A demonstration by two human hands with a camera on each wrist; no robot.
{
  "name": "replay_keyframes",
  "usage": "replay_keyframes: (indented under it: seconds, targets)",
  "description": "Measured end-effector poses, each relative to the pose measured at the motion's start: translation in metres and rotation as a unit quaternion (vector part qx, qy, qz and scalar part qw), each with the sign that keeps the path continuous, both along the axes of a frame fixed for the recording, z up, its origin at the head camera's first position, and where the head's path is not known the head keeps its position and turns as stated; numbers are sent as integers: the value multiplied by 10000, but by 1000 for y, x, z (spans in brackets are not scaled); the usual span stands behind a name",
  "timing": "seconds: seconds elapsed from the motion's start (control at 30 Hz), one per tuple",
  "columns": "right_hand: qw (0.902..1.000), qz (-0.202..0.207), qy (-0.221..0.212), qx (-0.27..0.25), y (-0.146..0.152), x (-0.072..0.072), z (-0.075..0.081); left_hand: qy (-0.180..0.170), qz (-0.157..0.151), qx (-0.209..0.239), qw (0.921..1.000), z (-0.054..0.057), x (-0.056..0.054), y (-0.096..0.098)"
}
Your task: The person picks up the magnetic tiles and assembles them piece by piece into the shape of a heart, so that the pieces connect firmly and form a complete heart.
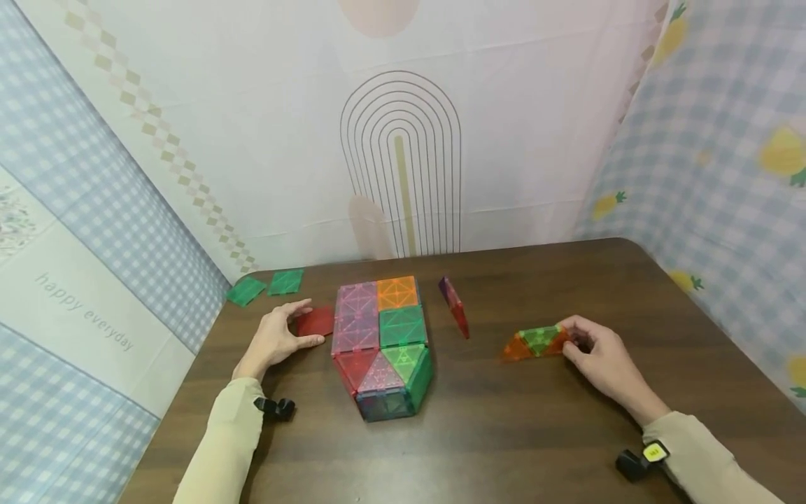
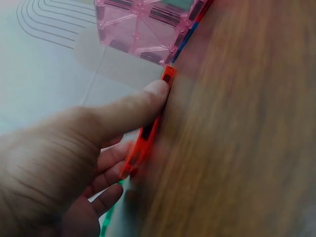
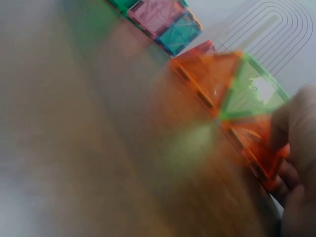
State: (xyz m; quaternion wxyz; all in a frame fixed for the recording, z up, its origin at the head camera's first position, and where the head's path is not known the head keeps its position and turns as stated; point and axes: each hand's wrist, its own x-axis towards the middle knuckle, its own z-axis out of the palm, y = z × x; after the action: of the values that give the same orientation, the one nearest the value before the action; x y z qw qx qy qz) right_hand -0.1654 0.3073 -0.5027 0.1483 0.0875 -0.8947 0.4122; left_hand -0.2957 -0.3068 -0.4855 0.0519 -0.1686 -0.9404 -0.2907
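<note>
Beside the left edge of a boxy structure of see-through magnetic tiles (image 1: 357, 330), my left hand (image 1: 273, 339) holds a red square magnetic tile (image 1: 316, 321) low over the table. In the left wrist view its thumb presses one edge of the red tile (image 2: 148, 133), fingers at the other side. My right hand (image 1: 601, 357) pinches one end of a trapezoid strip of triangle tiles (image 1: 538, 341), orange, green and orange. The right wrist view shows that strip (image 3: 252, 91) tilted up, its long edge near the tabletop, the right hand's fingertips partly hidden behind it.
A purple and red tile panel (image 1: 455, 306) stands on edge right of the structure. Two green square tiles (image 1: 286, 282) lie at the back left of the brown table (image 1: 491, 441). Patterned cloths (image 1: 516, 140) hang behind and at both sides.
</note>
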Motion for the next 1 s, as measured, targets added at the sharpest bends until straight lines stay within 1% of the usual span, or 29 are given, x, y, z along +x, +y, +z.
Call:
replay_keyframes:
  seconds: [0.13, 0.23, 0.3, 0.33, 0.4, 0.43, 0.47, 0.5, 0.53, 0.6, 0.67, 0.7, 0.73, 0.77, 0.8, 0.83, 0.9, 0.93, 1.0]
  targets:
    - [9976, 660, -133, -173, -2, 11, 0, -9, 204, -26, 9998, 4, 1, -3]
    - [9938, 1079, -151, -223, -4, 19, 1, 147, 509, 166, 9985, 11, 4, -9]
    - [9907, 1327, -140, -249, -6, 23, 2, 354, 771, 506, 9951, 20, 6, -15]
    - [9892, 1438, -109, -254, -6, 24, 3, 459, 870, 765, 9922, 26, 8, -16]
    - [9860, 1647, -52, -274, -7, 26, 4, 666, 939, 1427, 9830, 43, 14, -16]
    - [9841, 1751, -29, -283, -6, 27, 5, 791, 889, 1765, 9771, 52, 17, -14]
    - [9824, 1844, -7, -289, -6, 28, 6, 894, 767, 2102, 9705, 63, 20, -10]
    - [9806, 1936, 14, -301, -6, 28, 6, 988, 578, 2479, 9620, 73, 25, -3]
    - [9787, 2029, 25, -307, -5, 29, 6, 1086, 318, 2837, 9522, 84, 29, 5]
    - [9752, 2189, 1, -338, -5, 30, 6, 1239, -378, 3466, 9290, 104, 40, 26]
    - [9722, 2311, -46, -371, -5, 30, 5, 1297, -1191, 4001, 8994, 120, 51, 51]
    - [9710, 2359, -60, -385, -5, 31, 5, 1274, -1537, 4146, 8879, 127, 59, 65]
    - [9703, 2387, -80, -393, -6, 31, 5, 1227, -1842, 4201, 8801, 134, 66, 78]
    - [9699, 2400, -88, -396, -6, 31, 4, 1181, -2125, 4196, 8746, 138, 73, 91]
    - [9700, 2399, -84, -387, -6, 31, 3, 1142, -2352, 4143, 8718, 143, 80, 104]
    - [9702, 2393, -77, -376, -7, 31, 3, 1122, -2516, 4054, 8717, 146, 86, 117]
    - [9709, 2367, -50, -350, -7, 32, 3, 1051, -2784, 3804, 8757, 149, 98, 142]
    - [9714, 2351, -46, -337, -7, 31, 3, 1008, -2916, 3735, 8748, 149, 103, 155]
    - [9718, 2338, -33, -315, -7, 31, 2, 894, -3000, 3554, 8807, 145, 114, 181]
